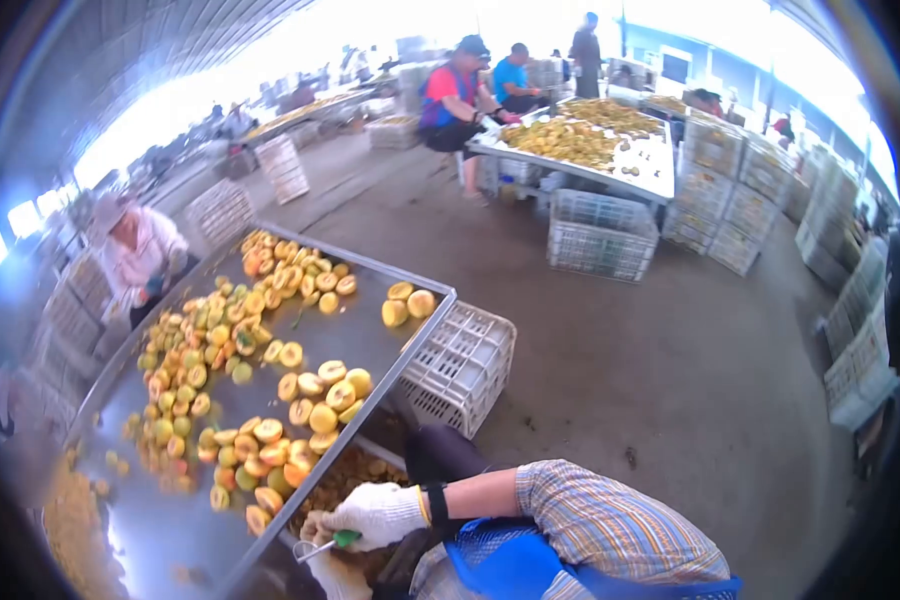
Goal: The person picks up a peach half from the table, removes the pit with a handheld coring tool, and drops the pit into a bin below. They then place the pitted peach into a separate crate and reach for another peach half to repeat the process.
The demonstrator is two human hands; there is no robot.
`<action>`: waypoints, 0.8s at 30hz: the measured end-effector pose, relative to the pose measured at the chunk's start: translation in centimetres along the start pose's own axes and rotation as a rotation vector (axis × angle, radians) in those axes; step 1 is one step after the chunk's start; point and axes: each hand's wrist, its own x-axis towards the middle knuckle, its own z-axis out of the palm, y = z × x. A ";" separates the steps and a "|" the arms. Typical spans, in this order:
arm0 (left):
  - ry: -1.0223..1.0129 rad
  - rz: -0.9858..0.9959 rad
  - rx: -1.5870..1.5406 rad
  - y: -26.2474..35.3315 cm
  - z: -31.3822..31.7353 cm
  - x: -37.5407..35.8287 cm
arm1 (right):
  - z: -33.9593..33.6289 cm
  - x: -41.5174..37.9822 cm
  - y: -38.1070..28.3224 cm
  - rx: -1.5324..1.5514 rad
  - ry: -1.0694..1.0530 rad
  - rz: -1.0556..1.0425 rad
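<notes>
My right hand [375, 515], in a white knitted glove with a black band at the wrist, is closed around a small tool with a green handle [346, 538] and a thin bent metal end. My left hand [340, 577], also gloved, is just below it at the bottom edge; its fingers are mostly hidden. Both hands are at the near edge of a metal table [370, 290]. On the table lie many yellow-orange peaches [270, 430], a lot of them halved. Below my right hand, a container of brownish pieces [355, 470] shows partly.
A white plastic crate [460, 365] stands against the table's right side. Across the table a person in a pale top [145, 250] works. Farther back are another fruit-covered table [655, 170], seated people, an open crate [602, 240] and stacked crates [720, 195].
</notes>
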 end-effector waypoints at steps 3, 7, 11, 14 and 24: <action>-0.087 0.105 0.100 -0.4 -0.4 0.2 | 0.0 -0.2 0.2 0.067 -0.018 0.056; 0.011 -0.007 -0.046 -0.6 1.0 -0.6 | -1.0 -0.8 -0.7 0.101 -0.027 0.076; 0.095 0.042 0.013 -2.6 0.3 -0.5 | 0.4 -0.9 -0.7 -0.089 0.042 0.055; 0.072 0.040 0.029 -2.7 0.6 -0.5 | 1.2 -1.0 -0.5 -0.107 0.093 0.035; -0.033 0.465 0.383 1.7 3.0 -2.3 | -0.3 -0.6 0.7 0.454 0.192 0.436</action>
